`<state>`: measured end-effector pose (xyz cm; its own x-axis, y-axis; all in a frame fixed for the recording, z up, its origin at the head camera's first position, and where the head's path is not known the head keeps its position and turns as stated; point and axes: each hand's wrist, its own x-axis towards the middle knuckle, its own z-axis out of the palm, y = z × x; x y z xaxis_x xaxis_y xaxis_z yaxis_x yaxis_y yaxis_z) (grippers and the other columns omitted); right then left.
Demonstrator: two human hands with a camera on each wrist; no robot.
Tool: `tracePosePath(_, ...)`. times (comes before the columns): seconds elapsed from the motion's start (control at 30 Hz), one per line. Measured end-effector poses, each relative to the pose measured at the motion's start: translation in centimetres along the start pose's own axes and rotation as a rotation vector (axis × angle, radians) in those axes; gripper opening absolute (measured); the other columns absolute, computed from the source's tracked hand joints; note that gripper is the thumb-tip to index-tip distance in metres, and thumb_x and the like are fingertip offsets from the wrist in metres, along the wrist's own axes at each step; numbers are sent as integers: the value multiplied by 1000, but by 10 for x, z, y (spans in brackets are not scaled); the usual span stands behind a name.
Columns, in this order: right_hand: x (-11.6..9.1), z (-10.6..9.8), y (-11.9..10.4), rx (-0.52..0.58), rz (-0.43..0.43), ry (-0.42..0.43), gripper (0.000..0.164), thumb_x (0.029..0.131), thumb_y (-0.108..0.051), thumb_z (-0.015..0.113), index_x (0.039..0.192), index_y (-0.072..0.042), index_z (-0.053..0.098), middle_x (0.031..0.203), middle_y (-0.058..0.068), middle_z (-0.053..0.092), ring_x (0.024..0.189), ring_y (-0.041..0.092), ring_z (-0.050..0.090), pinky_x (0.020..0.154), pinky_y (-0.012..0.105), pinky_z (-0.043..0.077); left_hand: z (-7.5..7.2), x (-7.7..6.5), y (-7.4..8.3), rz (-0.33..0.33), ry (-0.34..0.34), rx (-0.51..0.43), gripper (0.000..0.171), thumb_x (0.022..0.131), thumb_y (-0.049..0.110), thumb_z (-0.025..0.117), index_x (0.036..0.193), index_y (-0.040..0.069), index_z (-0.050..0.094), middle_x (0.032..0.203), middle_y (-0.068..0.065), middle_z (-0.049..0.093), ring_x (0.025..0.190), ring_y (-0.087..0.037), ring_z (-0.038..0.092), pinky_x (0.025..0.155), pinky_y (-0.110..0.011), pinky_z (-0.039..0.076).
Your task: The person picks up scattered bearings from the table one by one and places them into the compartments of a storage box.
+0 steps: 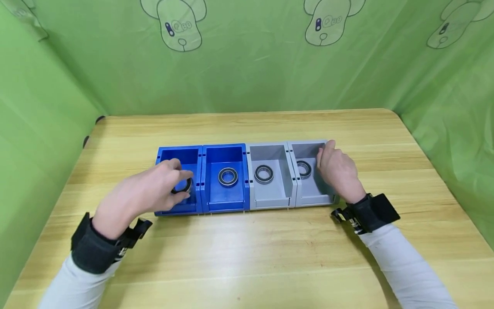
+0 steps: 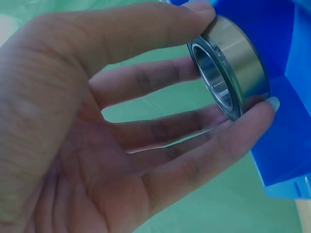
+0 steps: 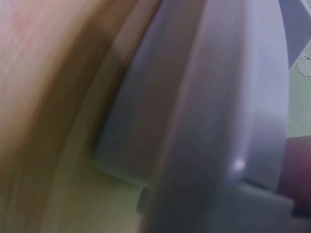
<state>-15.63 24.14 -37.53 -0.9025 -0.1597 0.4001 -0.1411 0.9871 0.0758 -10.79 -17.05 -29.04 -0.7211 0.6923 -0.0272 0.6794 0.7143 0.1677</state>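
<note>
In the leftmost blue bin (image 1: 197, 201), my left hand (image 1: 144, 191) pinches a ball bearing (image 2: 243, 63) between the thumb and fingers. The ring is tilted there, its shiny outer band and dark seal showing in the left wrist view. At the other end of the row, my right hand (image 1: 339, 171) grips the right side wall of the outer grey bin (image 1: 314, 200), fingers reaching over the wall into it. A second bearing (image 1: 308, 170) lies in that bin, near its left wall. The right wrist view is filled mostly by blurred grey plastic.
Between these two bins stand another blue bin (image 1: 225, 153) and another grey bin (image 1: 272, 195), each with a bearing lying flat inside. All the bins sit side by side on a wooden table (image 1: 247, 257). Green cloth (image 1: 251, 77) hangs behind and beside it.
</note>
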Motion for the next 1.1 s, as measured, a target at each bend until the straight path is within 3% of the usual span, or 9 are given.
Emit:
tracePosePath(0.17,0,1,1,15,9,-1,26,104,-8,44,82,5,45,52,2,29,35,20,43,33,30,29,-2,16,-11,-78,-86,-24,41,89,17,79,122,-5,70,101,-20,66,77,-19,55,65,-32,51)
tracePosePath(0.3,0,2,1,21,2,19,26,104,-8,45,82,6,45,53,1,28,35,22,45,33,31,30,-3,27,-18,-153,-146,-18,43,91,17,76,126,-5,67,115,-25,66,89,-25,62,78,-41,57)
tracePosePath(0.47,0,2,1,9,-21,67,26,104,-8,46,82,6,45,53,0,25,34,23,44,33,31,29,0,38,-26,-207,-202,-20,45,92,17,74,131,-5,65,128,-28,63,107,-33,65,92,-50,56)
tracePosePath(0.6,-1,3,1,-13,-53,109,26,103,-7,48,80,5,46,53,-2,22,33,20,41,33,29,27,5,42,-31,-241,-240,-32,47,93,17,73,134,-4,63,134,-29,60,112,-33,64,95,-53,54)
tracePosePath(0.93,0,4,1,-17,-49,93,26,103,-7,48,80,5,46,53,-1,22,34,20,42,33,29,27,18,48,-39,-252,-254,-47,45,92,15,74,131,-6,64,127,-27,63,107,-31,64,94,-52,54)
tracePosePath(1.1,0,6,3,-32,-67,124,26,102,-6,50,79,5,46,53,-2,21,33,20,42,33,29,27,24,51,-40,-258,-264,-47,44,91,14,75,130,-6,65,127,-28,62,109,-32,64,94,-53,54)
